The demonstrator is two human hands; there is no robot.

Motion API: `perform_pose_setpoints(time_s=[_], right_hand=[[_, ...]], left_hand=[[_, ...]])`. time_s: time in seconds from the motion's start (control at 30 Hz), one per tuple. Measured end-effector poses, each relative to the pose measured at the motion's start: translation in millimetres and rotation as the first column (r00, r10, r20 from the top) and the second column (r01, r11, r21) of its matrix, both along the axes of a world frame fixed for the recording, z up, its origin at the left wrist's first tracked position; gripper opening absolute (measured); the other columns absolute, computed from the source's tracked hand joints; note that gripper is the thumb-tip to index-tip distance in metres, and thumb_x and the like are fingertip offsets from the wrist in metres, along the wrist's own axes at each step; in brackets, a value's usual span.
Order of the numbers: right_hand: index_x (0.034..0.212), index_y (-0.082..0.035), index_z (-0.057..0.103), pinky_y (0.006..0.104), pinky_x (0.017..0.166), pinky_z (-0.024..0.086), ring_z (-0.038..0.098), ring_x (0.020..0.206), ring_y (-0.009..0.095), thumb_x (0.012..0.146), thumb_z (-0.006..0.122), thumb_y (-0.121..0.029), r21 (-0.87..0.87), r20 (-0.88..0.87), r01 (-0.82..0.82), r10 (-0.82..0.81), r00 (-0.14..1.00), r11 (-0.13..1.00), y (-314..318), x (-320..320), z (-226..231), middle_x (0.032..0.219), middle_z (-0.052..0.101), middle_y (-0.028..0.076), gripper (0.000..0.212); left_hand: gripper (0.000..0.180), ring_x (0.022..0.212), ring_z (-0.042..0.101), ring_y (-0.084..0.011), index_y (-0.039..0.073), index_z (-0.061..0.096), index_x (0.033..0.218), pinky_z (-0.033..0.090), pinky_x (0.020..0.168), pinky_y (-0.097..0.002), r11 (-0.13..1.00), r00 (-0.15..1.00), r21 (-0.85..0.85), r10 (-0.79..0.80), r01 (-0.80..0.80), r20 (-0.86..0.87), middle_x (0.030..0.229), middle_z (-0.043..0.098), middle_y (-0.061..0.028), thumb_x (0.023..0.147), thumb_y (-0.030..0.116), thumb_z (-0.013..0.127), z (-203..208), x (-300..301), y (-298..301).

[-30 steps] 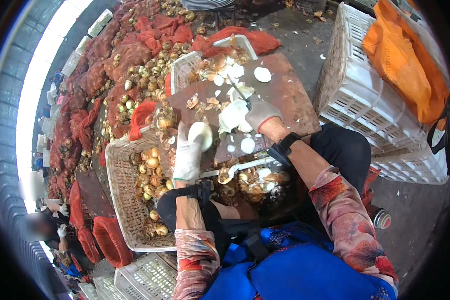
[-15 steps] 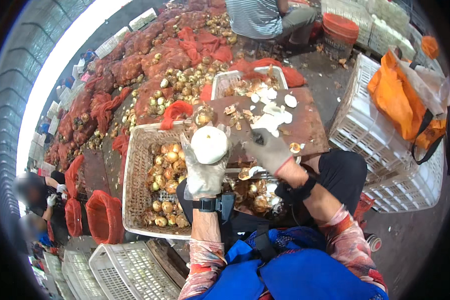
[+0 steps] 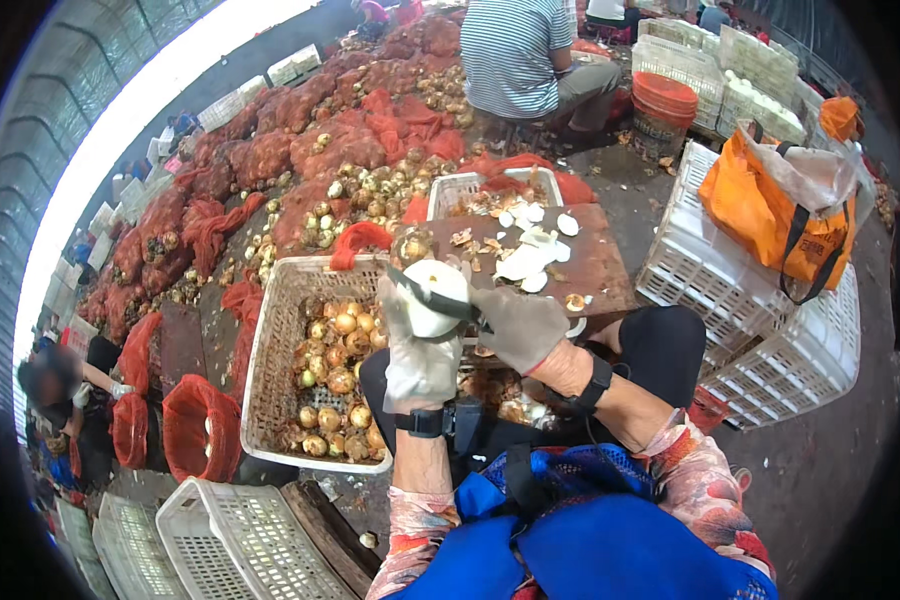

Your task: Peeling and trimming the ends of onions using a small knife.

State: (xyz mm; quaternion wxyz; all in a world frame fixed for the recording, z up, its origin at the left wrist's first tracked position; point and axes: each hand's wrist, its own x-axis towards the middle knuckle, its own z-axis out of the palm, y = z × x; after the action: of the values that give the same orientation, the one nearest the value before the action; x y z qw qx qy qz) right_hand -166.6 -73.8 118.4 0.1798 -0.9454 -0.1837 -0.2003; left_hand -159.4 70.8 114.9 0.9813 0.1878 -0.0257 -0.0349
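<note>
A peeled white onion (image 3: 426,322) sits in my gloved left hand (image 3: 420,368), whose fingers are wrapped round it from below and the sides. My gloved right hand (image 3: 522,332) is closed on a knife; its dark blade (image 3: 432,298) lies slantwise across the onion's face. The knife's handle is mostly hidden in my fist. Just beyond my hands is a brown board (image 3: 602,262) with white onion peelings (image 3: 530,258) and dry brown skins on it. An unpeeled onion (image 3: 413,246) rests at the board's left edge.
A pale plastic crate (image 3: 254,375) of brown onions (image 3: 342,350) stands left of my knees. Another crate (image 3: 452,192) with skins is behind the board. Stacked white crates (image 3: 715,300) carry an orange bag (image 3: 760,205) on the right. Red net sacks (image 3: 260,158) and a seated person (image 3: 515,60) are farther off.
My right hand has moved left from over the board and brought the knife blade across the onion. The onion remains in my left hand. The whole view has shifted slightly.
</note>
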Motion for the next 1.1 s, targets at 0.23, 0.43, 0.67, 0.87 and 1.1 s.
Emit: perform_pose_setpoints(time_s=[0.23,0.43,0.67,0.87,1.1], right_hand=[[0.108,-0.011,0.063,0.0446,0.063,0.052,0.068,0.077,0.033,0.082,0.065,-0.031,0.062,-0.181,0.128,-0.115,0.977,0.990,-31.5,13.5,-31.3,0.082,0.069,0.013,0.033],[0.106,-0.009,0.064,0.0478,0.070,0.052,0.067,0.081,0.038,0.085,0.057,-0.030,0.109,-0.305,0.234,-0.192,0.933,0.966,-43.9,0.8,-15.5,0.091,0.068,0.019,0.030],[0.107,-0.012,0.062,0.0456,0.063,0.054,0.068,0.075,0.035,0.086,0.059,-0.030,0.050,-0.127,-0.054,0.060,0.990,0.997,-2.7,-26.3,6.7,0.087,0.069,0.014,0.027],[0.105,-0.006,0.063,0.0471,0.071,0.051,0.066,0.083,0.036,0.086,0.060,-0.034,0.093,-0.387,0.320,-0.262,0.884,0.943,-44.8,21.7,-36.0,0.090,0.069,0.017,0.033],[0.110,0.002,0.059,0.0374,0.077,0.051,0.067,0.082,0.027,0.083,0.065,-0.033,0.544,-0.527,0.204,0.142,0.838,0.814,-12.4,1.2,-8.4,0.089,0.068,0.018,0.045]], left_hand=[[0.072,0.120,0.052,-0.0330,0.001,0.047,0.132,0.049,0.098,-0.0454,0.998,0.995,-0.025,-0.061,0.060,-0.073,0.130,0.055,-0.0163,0.082,0.046,0.071,-17.5,-11.3,13.4],[0.072,0.113,0.055,-0.0386,0.003,0.048,0.128,0.053,0.087,-0.0477,0.987,0.994,-0.159,-0.025,0.007,-0.111,0.124,0.056,-0.0172,0.081,0.053,0.070,-0.5,-12.7,13.4],[0.066,0.112,0.056,-0.0297,0.003,0.049,0.126,0.052,0.089,-0.0436,0.992,0.997,-0.122,-0.026,0.017,-0.072,0.122,0.057,-0.0147,0.084,0.051,0.068,-9.7,-7.2,13.1],[0.064,0.118,0.053,-0.0310,0.007,0.051,0.127,0.051,0.085,-0.0425,0.998,0.996,-0.052,-0.048,0.044,-0.069,0.125,0.057,-0.0168,0.084,0.053,0.067,-5.0,-12.3,14.4],[0.071,0.120,0.053,-0.0294,0.002,0.048,0.131,0.043,0.105,-0.0420,0.988,0.997,0.146,0.059,-0.053,-0.042,0.127,0.057,-0.0157,0.085,0.053,0.066,-16.9,-4.4,26.1]])
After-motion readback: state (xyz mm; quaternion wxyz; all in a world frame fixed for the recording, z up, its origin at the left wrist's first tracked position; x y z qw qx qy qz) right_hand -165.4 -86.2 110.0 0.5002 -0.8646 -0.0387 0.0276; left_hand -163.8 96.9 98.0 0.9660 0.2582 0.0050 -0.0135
